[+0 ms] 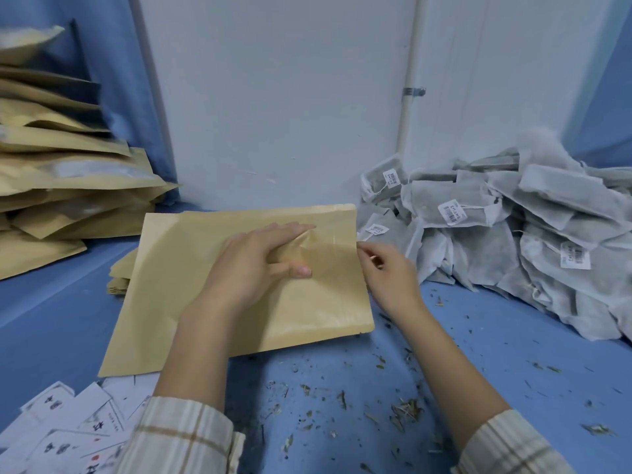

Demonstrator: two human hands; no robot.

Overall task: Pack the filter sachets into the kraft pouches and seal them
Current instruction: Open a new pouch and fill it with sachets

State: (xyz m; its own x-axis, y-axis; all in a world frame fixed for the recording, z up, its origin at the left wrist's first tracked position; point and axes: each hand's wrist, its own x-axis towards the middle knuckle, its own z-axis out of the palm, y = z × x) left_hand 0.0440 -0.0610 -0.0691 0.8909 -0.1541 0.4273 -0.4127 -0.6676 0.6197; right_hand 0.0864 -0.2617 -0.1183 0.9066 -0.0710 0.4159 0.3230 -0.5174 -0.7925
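Note:
A flat kraft pouch (191, 278) lies on the blue table in front of me, its mouth toward the right. My left hand (254, 260) lies on top of it and pinches up a fold of the top paper layer near the mouth. My right hand (386, 273) is at the pouch's right edge, fingers curled and pinching that edge. A heap of grey filter sachets (513, 234) with white barcode tags lies to the right, just behind my right hand.
A tall stack of kraft pouches (61, 186) stands at the left. White printed labels (68, 429) lie scattered at the near left. Dried herb crumbs (376, 405) litter the blue table. A white wall and a pipe (407, 107) close off the back.

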